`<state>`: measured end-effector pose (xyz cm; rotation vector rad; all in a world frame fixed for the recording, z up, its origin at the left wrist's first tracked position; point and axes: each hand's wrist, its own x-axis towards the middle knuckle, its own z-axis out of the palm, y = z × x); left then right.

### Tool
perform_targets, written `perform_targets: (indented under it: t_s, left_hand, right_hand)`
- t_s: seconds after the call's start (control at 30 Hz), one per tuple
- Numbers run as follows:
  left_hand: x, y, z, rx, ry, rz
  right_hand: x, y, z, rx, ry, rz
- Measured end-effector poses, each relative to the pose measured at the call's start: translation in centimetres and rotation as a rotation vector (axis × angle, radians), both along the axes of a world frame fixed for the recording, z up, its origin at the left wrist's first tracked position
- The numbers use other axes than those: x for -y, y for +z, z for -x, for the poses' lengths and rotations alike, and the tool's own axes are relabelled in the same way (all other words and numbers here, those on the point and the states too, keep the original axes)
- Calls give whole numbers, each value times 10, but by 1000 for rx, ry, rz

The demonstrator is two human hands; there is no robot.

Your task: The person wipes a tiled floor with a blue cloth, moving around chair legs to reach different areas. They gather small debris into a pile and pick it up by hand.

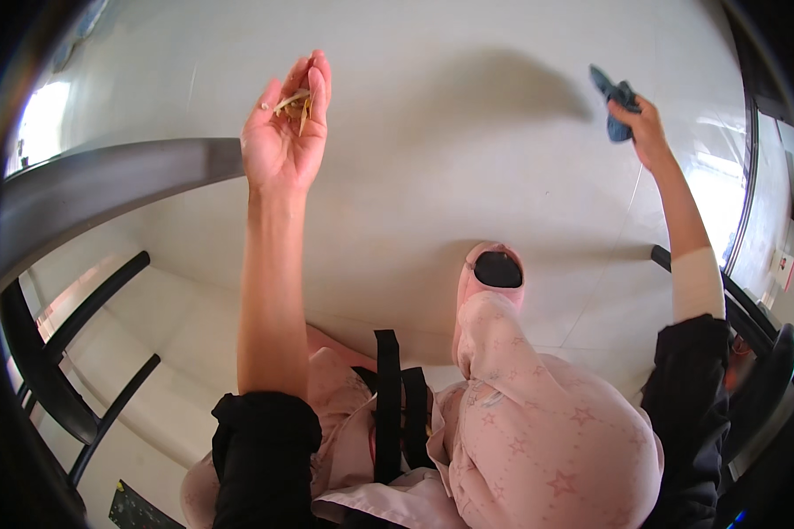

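Note:
My left hand (pixel 278 154) is turned palm up and cupped at the upper left. In it lie small pale yellow and brown scraps (pixel 295 108), thin and dry-looking; their exact kind is too small to tell. Out at the upper right, my right hand (pixel 648 134) grips a bunched blue-grey cloth (pixel 620 129). One end of the cloth sticks up past the thumb and another hangs below the fingers. Both arms are stretched forward over the floor, well apart from each other.
The pale glossy floor (pixel 397 176) spreads below my hands. A dark grey curved edge (pixel 123 181) passes beside my left wrist, with black metal legs (pixel 106 300) under it. My foot in a pink slipper (pixel 494 264) is at centre; a black chair (pixel 759 388) stands right.

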<state>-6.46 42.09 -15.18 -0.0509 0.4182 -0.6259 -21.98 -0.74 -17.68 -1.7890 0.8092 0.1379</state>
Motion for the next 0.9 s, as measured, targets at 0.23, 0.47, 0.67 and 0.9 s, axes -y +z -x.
perform_targets:
  t_s: [0.23,0.47,0.67,0.9]
  left_hand:
    - [11,-3,-6,13,-14,48]
    - [16,-9,-7,-19,-27,-3]
    - [14,-12,-7,-9,-34,20]
    - [9,-18,-10,0,-24,-3]
  right_hand:
    - [-7,-77,22,249,37,937]
    - [-141,-10,58,38,562,426]
    - [-115,8,81,9,-111,248]
    - [-150,-40,136,-122,-244,752]
